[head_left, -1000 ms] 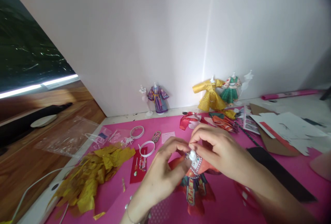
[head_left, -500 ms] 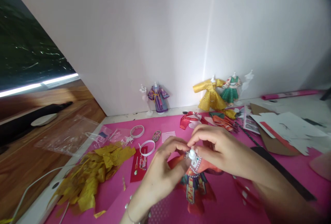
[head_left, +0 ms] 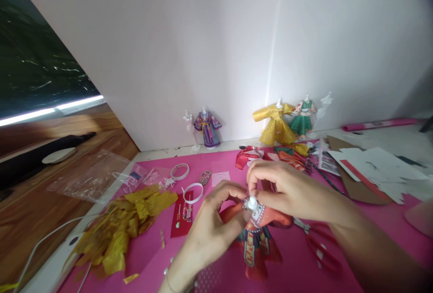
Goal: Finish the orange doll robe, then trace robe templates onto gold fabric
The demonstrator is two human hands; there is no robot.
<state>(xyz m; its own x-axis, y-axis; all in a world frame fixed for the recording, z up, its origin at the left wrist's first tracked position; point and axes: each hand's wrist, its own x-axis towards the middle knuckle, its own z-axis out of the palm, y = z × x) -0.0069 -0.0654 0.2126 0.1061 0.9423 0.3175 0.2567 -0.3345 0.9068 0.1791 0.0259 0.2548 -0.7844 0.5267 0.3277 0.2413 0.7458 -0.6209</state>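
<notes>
A small mannequin in a red dress [head_left: 259, 250] with a patterned front panel and pearl trim stands on the pink mat [head_left: 149, 257]. My left hand [head_left: 216, 225] grips the dress at its left shoulder, thumb and fingers closed around the collar area. On the other side, my right hand [head_left: 277, 189] is pinched just above the collar, beside the white neck knob [head_left: 252, 202]. Whatever lies between its fingertips is too small to make out. Red-handled scissors [head_left: 318, 248] lie under and beside my right forearm.
Yellow fabric [head_left: 128, 225], a red card [head_left: 176, 220] and white tape rings [head_left: 192, 193] lie left. Dressed mannequins, one purple [head_left: 209, 130] and one yellow [head_left: 277, 126], stand by the wall. Paper sheets [head_left: 382, 166] and red scraps [head_left: 248, 156] are farther right.
My right hand has shifted slightly, its fingertips drawing a little away from my left fingers. More of the scissors shows beside my right forearm. My left hand stays on the dress.
</notes>
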